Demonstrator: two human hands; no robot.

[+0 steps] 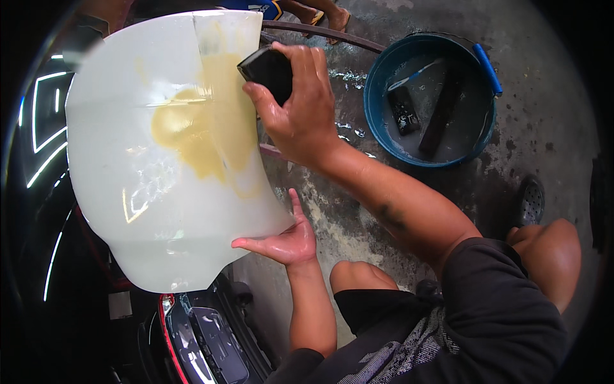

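Observation:
A glossy white car body panel [115,163] with a yellowish patch [192,131] fills the left of the head view. At its upper right edge, my right hand [297,96] is closed around a black sanding block [267,72], which is tilted against the panel by the yellow area. My left hand [288,243] grips the panel's lower right edge, palm upward, with the thumb along the edge and one finger pointing up beside it. Its remaining fingers are hidden by the panel. Wet, shiny spots show on the white surface.
A blue-green bucket [371,121] of cloudy water stands at the right, holding dark blocks [441,112] and a thin blue-and-white tool [414,75]. A dark car part with a red light strip [167,333] lies below the panel. Another person's feet [336,22] show at the top.

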